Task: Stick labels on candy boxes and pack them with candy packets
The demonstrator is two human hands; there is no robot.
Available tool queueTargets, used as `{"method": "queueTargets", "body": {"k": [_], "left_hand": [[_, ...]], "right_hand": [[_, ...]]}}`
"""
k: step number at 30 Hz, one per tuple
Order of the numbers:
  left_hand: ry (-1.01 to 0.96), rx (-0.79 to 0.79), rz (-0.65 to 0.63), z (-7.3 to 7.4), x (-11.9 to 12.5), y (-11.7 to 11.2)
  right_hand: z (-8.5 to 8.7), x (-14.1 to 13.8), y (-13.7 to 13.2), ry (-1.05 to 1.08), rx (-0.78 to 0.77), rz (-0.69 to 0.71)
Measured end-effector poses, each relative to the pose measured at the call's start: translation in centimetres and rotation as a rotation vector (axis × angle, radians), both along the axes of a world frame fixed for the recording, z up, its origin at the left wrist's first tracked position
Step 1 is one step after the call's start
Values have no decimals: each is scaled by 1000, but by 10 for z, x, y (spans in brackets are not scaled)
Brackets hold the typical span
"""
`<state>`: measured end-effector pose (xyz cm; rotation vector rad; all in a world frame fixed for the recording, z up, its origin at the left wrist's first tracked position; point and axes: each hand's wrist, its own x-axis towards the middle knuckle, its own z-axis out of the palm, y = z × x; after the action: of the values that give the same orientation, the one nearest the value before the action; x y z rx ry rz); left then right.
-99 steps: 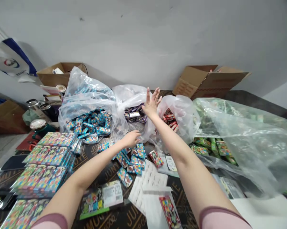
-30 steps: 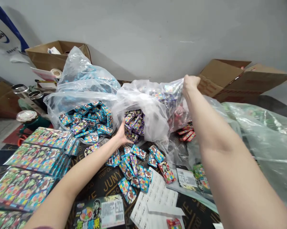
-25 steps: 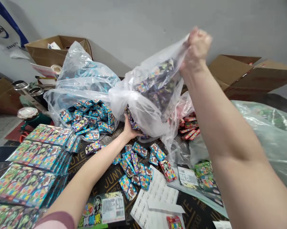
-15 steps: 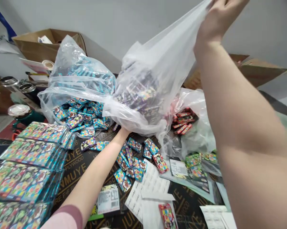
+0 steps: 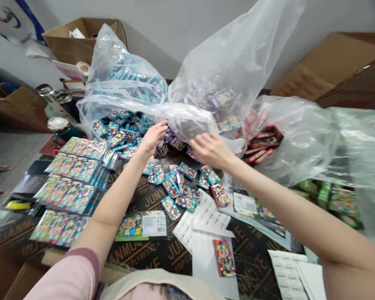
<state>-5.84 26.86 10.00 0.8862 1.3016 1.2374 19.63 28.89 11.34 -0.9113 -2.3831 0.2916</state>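
A clear plastic bag stands puffed up in the middle of the table, with purple candy packets at its mouth. My left hand is at the left side of that mouth, fingers stretched out and touching the packets and the rolled rim. Just right of it, my right hand reaches left under the rim with its fingers extended, slightly blurred. Neither hand holds anything that I can see. Loose blue packets lie on the table right below both hands.
A bag of blue packets sits to the left, a bag of red packets to the right. Stacks of colourful cards fill the left side. Label sheets, green packets and cardboard boxes surround the area.
My right hand let go of the bag's raised top and came down to its mouth. The left hand came out from under the bag to the rim. The bag stays puffed up.
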Motion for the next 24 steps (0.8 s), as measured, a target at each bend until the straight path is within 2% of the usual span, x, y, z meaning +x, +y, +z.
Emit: {"method": "queueTargets", "body": {"k": [2,4,7,9,10,13,14,16,19,22,24], "left_hand": [[274,157,26,4,-25,-8],[635,181,31,-1,-47,-23],[1226,-94,-57,-20,-69,-52],[1420,-264,-127,-36,-76,-70],[1448,-299,-156,-44,-78,-77],[1449,-278,-249,-59,-79,-88],[1451,-260,-283,-62,-78,-89],[1458,-222,-339,-63,-76,-90],[1476,-176,-357,-59,-71,-93],[1478,-121,-321,-52,-59,-102],[1397,-32,-305,-49,-45,-110]], "right_hand": [[-13,1,16,-80,65,-71],[-19,2,36,-176,172,-199],[-20,-7,43,-224,295,-347],[-24,-22,27,-219,332,-363],[-28,-31,16,-229,325,-332],[-51,-59,-15,-404,185,-44],[-61,-67,-21,-457,134,-3],[-80,-77,-26,-508,69,-21],[-98,-82,-24,-475,93,-111],[-102,-77,-25,-424,157,-71],[-101,-69,-30,-360,154,-52]]}}
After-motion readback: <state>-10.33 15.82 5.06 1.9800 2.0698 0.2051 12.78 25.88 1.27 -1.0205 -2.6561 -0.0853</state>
